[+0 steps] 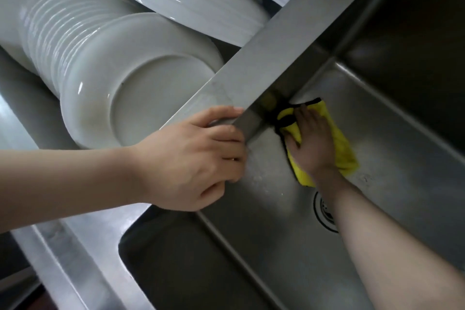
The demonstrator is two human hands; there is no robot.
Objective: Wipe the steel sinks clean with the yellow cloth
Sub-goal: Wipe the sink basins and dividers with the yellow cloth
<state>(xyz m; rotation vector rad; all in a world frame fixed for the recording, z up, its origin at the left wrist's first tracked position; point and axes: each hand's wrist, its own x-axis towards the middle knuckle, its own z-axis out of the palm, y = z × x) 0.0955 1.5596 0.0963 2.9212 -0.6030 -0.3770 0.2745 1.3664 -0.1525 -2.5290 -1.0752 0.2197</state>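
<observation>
One yellow cloth (337,143) is lying on the floor of the steel sink (402,158), pushed up near the corner where the floor meets the divider wall. The right hand (310,142) is pressing flat on it, fingers fairly straight and spread over the fabric, fingertips aimed into the corner. The cloth's long axis is running from the drain (324,211) side up toward that corner, with its dark-edged end bunching against the wall. To do this stroke well, I'd judge: keeping the palm flat and pushing the folded edge right into the seam, then dragging back toward the drain so residue is not being left in the corner. The left hand (201,156) is gripping the divider rim (289,43), fingers curled over its edge, bracing. Stacked white plates (141,98) are leaning in the neighbouring basin, beside that rim.
</observation>
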